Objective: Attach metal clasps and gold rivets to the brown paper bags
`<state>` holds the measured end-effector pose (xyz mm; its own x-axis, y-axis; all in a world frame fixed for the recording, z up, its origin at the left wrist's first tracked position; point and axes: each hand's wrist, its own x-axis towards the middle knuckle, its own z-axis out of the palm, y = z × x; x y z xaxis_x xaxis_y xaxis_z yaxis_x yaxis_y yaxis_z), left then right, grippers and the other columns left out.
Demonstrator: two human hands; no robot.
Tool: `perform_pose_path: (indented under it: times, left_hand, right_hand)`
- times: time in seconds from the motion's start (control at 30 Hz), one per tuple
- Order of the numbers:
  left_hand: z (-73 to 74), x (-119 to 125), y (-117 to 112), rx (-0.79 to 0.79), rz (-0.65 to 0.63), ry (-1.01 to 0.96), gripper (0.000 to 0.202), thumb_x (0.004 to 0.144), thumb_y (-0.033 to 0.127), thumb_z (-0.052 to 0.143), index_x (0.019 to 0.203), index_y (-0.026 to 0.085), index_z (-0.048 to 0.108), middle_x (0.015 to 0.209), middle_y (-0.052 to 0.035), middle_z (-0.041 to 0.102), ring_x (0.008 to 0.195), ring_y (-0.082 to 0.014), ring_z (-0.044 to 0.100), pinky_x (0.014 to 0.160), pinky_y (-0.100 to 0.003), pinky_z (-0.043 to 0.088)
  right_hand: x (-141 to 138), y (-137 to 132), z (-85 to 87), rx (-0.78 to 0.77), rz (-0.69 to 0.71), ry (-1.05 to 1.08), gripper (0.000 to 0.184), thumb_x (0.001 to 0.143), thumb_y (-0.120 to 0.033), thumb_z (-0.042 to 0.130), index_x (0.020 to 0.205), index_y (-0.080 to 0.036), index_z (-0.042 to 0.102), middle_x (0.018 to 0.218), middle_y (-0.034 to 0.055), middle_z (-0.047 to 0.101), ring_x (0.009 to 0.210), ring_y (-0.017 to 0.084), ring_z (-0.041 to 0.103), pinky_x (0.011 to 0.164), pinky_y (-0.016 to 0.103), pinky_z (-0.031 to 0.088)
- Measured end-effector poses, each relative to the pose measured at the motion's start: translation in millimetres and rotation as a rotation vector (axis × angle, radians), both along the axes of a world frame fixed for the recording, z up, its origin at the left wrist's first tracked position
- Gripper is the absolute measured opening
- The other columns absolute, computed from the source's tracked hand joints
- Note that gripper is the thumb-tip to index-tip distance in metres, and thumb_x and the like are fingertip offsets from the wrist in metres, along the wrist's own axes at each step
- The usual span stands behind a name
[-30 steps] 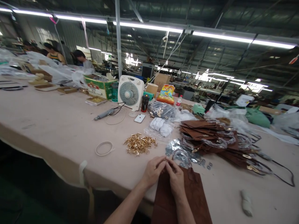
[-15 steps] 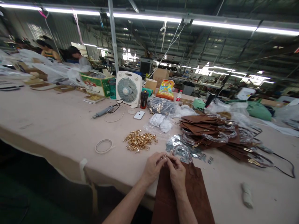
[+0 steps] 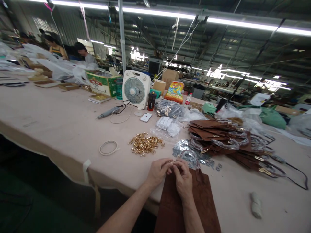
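Note:
My left hand [image 3: 158,171] and my right hand [image 3: 183,178] meet at the top edge of a flat brown bag [image 3: 201,204] that lies at the table's near edge. Both hands pinch a small gold metal fitting [image 3: 171,162] between their fingertips, pressed against the bag's top. A loose heap of gold fittings [image 3: 145,145] lies just beyond my left hand. Plastic-wrapped handles [image 3: 189,156] lie right behind my fingers.
A stack of brown bags [image 3: 225,142] with wrapped handles sits to the right. A white ring [image 3: 108,148], a white fan [image 3: 135,89], a phone [image 3: 146,117], a corded tool [image 3: 108,112] and bagged hardware [image 3: 168,110] lie further back. People work at the far left.
My hands keep the same pinch at the bag's top. Only the camera view has shifted slightly.

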<state>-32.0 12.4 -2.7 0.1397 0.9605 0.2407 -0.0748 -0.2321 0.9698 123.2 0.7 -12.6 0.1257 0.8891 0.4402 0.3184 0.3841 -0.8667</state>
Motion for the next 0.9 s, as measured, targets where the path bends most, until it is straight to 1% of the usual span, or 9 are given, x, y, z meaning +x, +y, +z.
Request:
perform_pose_path:
  times: [0.17, 0.3, 0.4, 0.5, 0.57, 0.63, 0.73, 0.83, 0.9]
  left_hand:
    - [1.5, -3.8, 1.0, -0.09, -0.08, -0.099, 0.046, 0.095, 0.052, 0.066, 0.115, 0.012, 0.075, 0.069, -0.0026, 0.072, 0.059, -0.0149, 0.068, 0.063, -0.025, 0.06]
    - [0.5, -6.4, 0.8, -0.109, -0.099, -0.138, 0.05, 0.094, 0.056, 0.067, 0.115, 0.012, 0.074, 0.069, -0.0025, 0.071, 0.058, -0.0144, 0.067, 0.059, -0.024, 0.058]
    - [0.2, -7.0, 0.4, -0.086, -0.091, -0.137, 0.049, 0.096, 0.057, 0.064, 0.114, 0.012, 0.074, 0.069, -0.0024, 0.07, 0.059, -0.0142, 0.067, 0.059, -0.023, 0.058]
    - [2.4, -7.0, -1.0, -0.028, -0.088, -0.103, 0.046, 0.099, 0.054, 0.061, 0.117, 0.013, 0.075, 0.074, -0.0034, 0.071, 0.061, -0.0137, 0.067, 0.062, -0.023, 0.058]
    - [4.7, -6.9, -2.4, 0.014, -0.085, -0.078, 0.045, 0.1, 0.052, 0.06, 0.119, 0.014, 0.075, 0.079, -0.0044, 0.072, 0.063, -0.0134, 0.067, 0.062, -0.023, 0.059]
    - [6.1, -6.9, -3.5, 0.043, -0.069, -0.062, 0.045, 0.101, 0.052, 0.059, 0.119, 0.014, 0.075, 0.081, -0.0048, 0.072, 0.063, -0.0132, 0.067, 0.063, -0.023, 0.059]
    - [5.0, -6.5, -3.7, 0.06, -0.047, -0.044, 0.046, 0.101, 0.052, 0.06, 0.12, 0.014, 0.076, 0.082, -0.0052, 0.072, 0.062, -0.0132, 0.067, 0.062, -0.024, 0.06]
    - [1.5, -6.0, -2.5, 0.075, -0.04, -0.014, 0.046, 0.101, 0.052, 0.059, 0.121, 0.014, 0.075, 0.082, -0.0054, 0.072, 0.061, -0.0131, 0.067, 0.061, -0.023, 0.06]
    - [-0.4, -5.8, -1.7, 0.085, -0.032, 0.008, 0.045, 0.102, 0.051, 0.058, 0.121, 0.014, 0.075, 0.083, -0.0058, 0.073, 0.06, -0.0126, 0.067, 0.06, -0.023, 0.059]
  right_hand:
    - [-0.8, -0.6, 1.3, 0.025, 0.028, -0.009, 0.025, 0.098, -0.047, 0.065, 0.097, -0.023, 0.073, 0.119, 0.0102, 0.064, 0.118, 0.027, 0.059, 0.105, 0.041, 0.046]
    - [-3.1, -2.6, 4.1, 0.066, 0.043, -0.033, 0.022, 0.099, -0.044, 0.064, 0.097, -0.023, 0.074, 0.116, 0.0098, 0.064, 0.115, 0.027, 0.06, 0.103, 0.041, 0.047]
    - [-4.5, -4.2, 6.4, 0.062, 0.047, -0.01, 0.022, 0.098, -0.043, 0.067, 0.099, -0.023, 0.075, 0.114, 0.0092, 0.068, 0.113, 0.027, 0.062, 0.104, 0.042, 0.048]
    - [-4.7, -5.1, 8.8, -0.041, 0.046, 0.077, 0.029, 0.098, -0.047, 0.066, 0.11, -0.023, 0.077, 0.116, 0.0092, 0.073, 0.111, 0.027, 0.066, 0.103, 0.042, 0.051]
    - [-4.2, -4.9, 9.5, -0.113, 0.041, 0.119, 0.036, 0.096, -0.05, 0.067, 0.115, -0.022, 0.077, 0.118, 0.0097, 0.075, 0.111, 0.029, 0.068, 0.1, 0.041, 0.054]
    - [-3.3, -4.0, 9.1, -0.15, 0.039, 0.138, 0.038, 0.093, -0.052, 0.07, 0.113, -0.021, 0.079, 0.116, 0.0101, 0.076, 0.112, 0.03, 0.069, 0.099, 0.041, 0.055]
    - [-2.0, -2.5, 6.8, -0.165, 0.026, 0.154, 0.038, 0.09, -0.052, 0.073, 0.109, -0.02, 0.081, 0.113, 0.0101, 0.078, 0.11, 0.031, 0.07, 0.099, 0.042, 0.056]
    - [-2.0, -2.6, 5.1, -0.149, 0.009, 0.143, 0.037, 0.089, -0.053, 0.073, 0.104, -0.019, 0.081, 0.109, 0.01, 0.078, 0.103, 0.03, 0.071, 0.093, 0.04, 0.057]
    - [-3.0, -3.9, 5.6, -0.126, 0.005, 0.11, 0.037, 0.091, -0.053, 0.071, 0.102, -0.019, 0.08, 0.106, 0.0092, 0.078, 0.101, 0.028, 0.071, 0.09, 0.037, 0.057]
